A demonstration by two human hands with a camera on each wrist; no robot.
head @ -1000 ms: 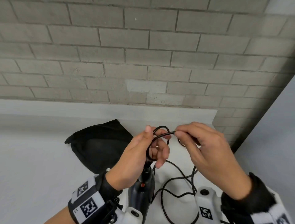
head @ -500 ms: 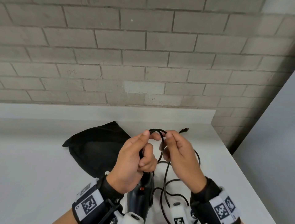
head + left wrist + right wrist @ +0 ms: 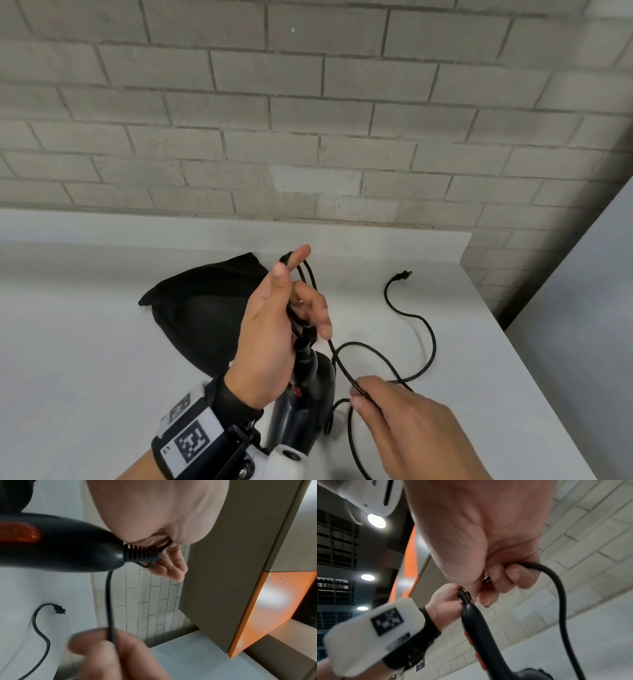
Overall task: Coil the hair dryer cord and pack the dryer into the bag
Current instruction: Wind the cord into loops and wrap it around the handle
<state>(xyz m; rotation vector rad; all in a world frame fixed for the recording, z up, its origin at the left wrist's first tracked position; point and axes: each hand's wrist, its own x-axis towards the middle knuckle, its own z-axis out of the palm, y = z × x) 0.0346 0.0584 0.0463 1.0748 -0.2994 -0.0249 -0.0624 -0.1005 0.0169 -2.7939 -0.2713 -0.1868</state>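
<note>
My left hand [image 3: 284, 315] holds several loops of the black cord [image 3: 424, 329] wound round its fingers, just above the dryer's handle end. The black hair dryer [image 3: 305, 404] with its orange switch [image 3: 18, 532] hangs below that hand, over the white counter. My right hand [image 3: 383, 407] pinches the cord lower down, in front of the dryer. The loose cord curves across the counter to the plug [image 3: 402, 275] at the back right. The black bag [image 3: 202, 308] lies flat behind my left hand. In the right wrist view the cord [image 3: 556, 588] leaves my curled fingers.
The white counter [image 3: 85, 342] runs along a grey brick wall [image 3: 308, 120] and ends at an edge on the right. A grey panel [image 3: 589, 308] stands beyond that edge. An orange-edged cabinet [image 3: 257, 608] shows overhead in the left wrist view.
My right hand has dropped from the loop at my left fingers down and toward me along the cord. The left hand still keeps the loops. The plug now lies on the counter.
</note>
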